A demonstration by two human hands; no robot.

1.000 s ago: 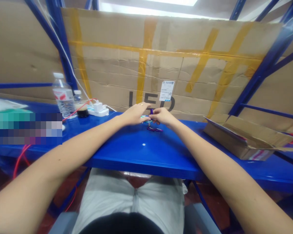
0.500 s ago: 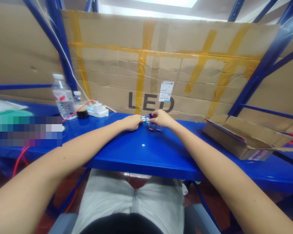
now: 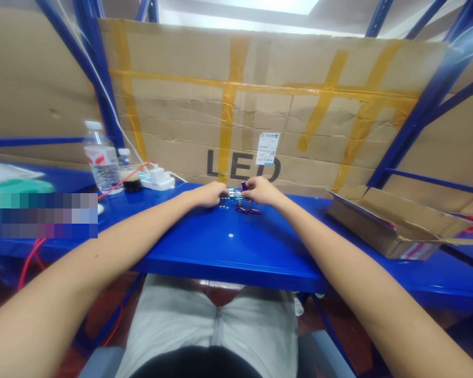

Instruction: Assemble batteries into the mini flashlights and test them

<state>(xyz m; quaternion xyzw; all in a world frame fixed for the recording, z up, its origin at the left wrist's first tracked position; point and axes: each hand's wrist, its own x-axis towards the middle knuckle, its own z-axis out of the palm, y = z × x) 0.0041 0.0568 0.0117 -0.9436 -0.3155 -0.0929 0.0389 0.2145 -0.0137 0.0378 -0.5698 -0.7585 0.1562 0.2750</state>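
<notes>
Both my arms reach out over a blue metal table (image 3: 228, 252). My left hand (image 3: 208, 193) and my right hand (image 3: 262, 191) meet near the far edge, fingers curled, pinching a small shiny greenish part (image 3: 232, 193) between them. A small purple piece (image 3: 243, 185) sticks up at my right fingertips. More small purple parts (image 3: 249, 211) lie on the table just in front of my right hand. What exactly the parts are is too small to tell.
A taped cardboard sheet marked LED (image 3: 260, 110) stands behind the table. A water bottle (image 3: 101, 157), a small dark bottle (image 3: 131, 174) and a white power strip (image 3: 156, 178) with a red cable sit at the left. An open cardboard box (image 3: 398, 223) lies at the right.
My left hand's fingers, stretched out a second ago, have curled in onto the small part. Both hands have stayed at the same spot near the far edge.
</notes>
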